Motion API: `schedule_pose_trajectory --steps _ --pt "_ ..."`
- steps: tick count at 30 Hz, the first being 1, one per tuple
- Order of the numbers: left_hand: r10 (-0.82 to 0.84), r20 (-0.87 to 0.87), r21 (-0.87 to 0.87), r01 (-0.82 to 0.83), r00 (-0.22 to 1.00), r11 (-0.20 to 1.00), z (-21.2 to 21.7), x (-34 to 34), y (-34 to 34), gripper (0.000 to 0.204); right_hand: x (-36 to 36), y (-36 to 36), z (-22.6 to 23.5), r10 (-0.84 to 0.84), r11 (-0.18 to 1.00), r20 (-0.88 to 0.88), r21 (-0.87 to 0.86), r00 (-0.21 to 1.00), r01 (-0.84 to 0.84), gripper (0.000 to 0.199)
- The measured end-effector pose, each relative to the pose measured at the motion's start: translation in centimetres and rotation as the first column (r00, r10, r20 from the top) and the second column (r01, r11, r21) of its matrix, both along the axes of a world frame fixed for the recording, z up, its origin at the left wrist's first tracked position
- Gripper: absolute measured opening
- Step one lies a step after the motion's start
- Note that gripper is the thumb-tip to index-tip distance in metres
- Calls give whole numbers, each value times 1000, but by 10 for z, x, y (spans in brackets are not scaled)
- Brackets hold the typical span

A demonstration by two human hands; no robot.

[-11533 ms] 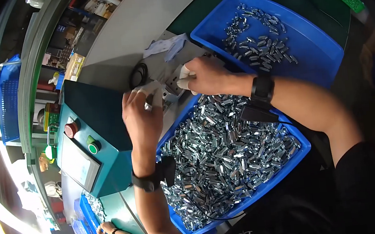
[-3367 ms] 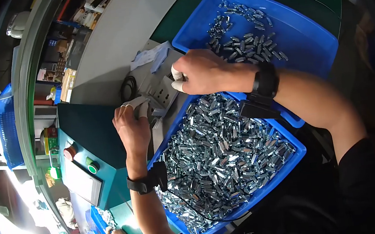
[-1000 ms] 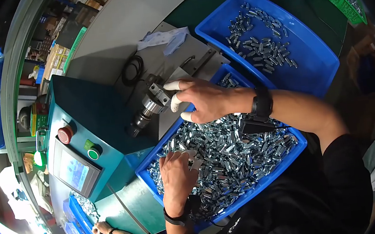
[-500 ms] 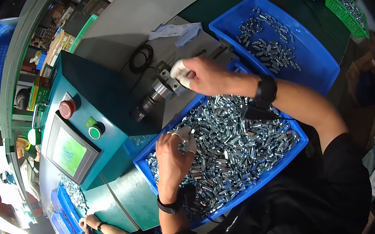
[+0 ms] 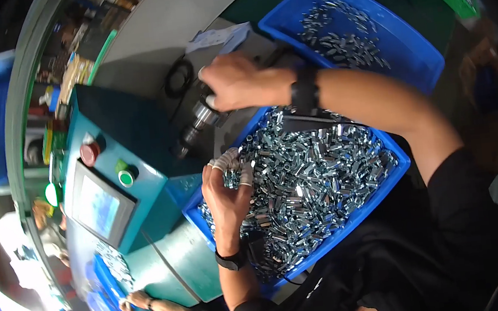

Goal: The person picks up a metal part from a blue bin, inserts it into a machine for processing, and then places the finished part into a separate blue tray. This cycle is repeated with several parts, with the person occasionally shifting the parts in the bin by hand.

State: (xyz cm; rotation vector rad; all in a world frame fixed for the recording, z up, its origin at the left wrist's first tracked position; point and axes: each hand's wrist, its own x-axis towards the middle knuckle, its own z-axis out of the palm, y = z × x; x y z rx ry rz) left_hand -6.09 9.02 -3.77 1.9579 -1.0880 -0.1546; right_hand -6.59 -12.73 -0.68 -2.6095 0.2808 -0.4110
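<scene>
My left hand [image 5: 226, 191] is curled over the near-left side of a blue bin [image 5: 354, 227], its fingertips in white coverings. A small shiny metal sleeve [image 5: 253, 164] shows at the thumb and fingertips. Beneath it lies a heap of similar metal sleeves [image 5: 312, 179]. My right hand [image 5: 234, 84] reaches across the bin to the metal spindle fixture [image 5: 201, 117] of a teal machine [image 5: 118, 120]. Its fingers are bent around the fixture's far end, blurred by motion, and whatever they hold is hidden.
A second blue bin [image 5: 410, 47] with fewer metal pieces stands at the far right. On the machine are a red button [image 5: 89, 153], a green button [image 5: 126, 179] and a screen [image 5: 98, 208]. A cloth [image 5: 221, 37] lies behind the fixture. Another person's hands [image 5: 136, 302] work at lower left.
My right hand has shifted left over the fixture. My left hand stays over the heap with its fingers bent. The screen has gone from green to pale blue, and the whole view has shifted slightly.
</scene>
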Motion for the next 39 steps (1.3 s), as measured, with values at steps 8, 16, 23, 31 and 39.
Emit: schedule_pose_trajectory --steps 8,16,23,31,39 --pt "-53 187 97 35 981 995 6 -5 -12 19 -10 -21 -4 -45 999 343 5 938 46 19" --pt "-2 184 62 -9 983 998 48 20 -37 15 -111 -123 -10 -447 881 -163 -251 879 401 32" --pt "-53 600 120 -25 798 992 33 67 -97 13 -101 -103 -20 -440 897 -44 -66 897 437 30" --pt "-60 672 231 -132 738 964 29 63 -101 13 -46 -36 -13 -135 922 241 387 961 32 19" --pt "-109 758 192 -60 643 980 34 64 -94 19 -44 -19 -48 -171 887 433 459 885 -53 19"
